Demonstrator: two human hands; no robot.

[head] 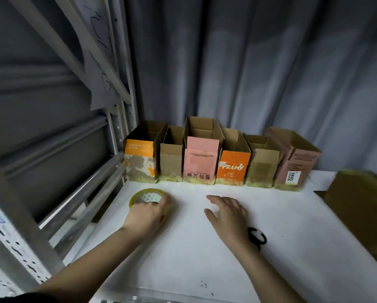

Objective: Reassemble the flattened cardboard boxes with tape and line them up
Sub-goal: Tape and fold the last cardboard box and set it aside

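Note:
Several open-topped cardboard boxes stand in a row at the back of the white table (205,248), from an orange-and-white box (140,162) on the left, past a pink box (200,159) and an orange "PRAMY" box (233,165), to a brown-pink box (299,165) on the right. Yellowish tape shows along their bottoms. My left hand (148,215) grips a roll of yellowish tape (145,196) lying on the table. My right hand (227,212) hovers over the table with spread, relaxed fingers, holding nothing. Another brown cardboard box (362,204) lies at the right edge.
Black scissors (257,236) lie on the table just right of my right wrist. A grey metal shelf frame (52,171) rises on the left. A grey curtain (270,73) hangs behind the boxes.

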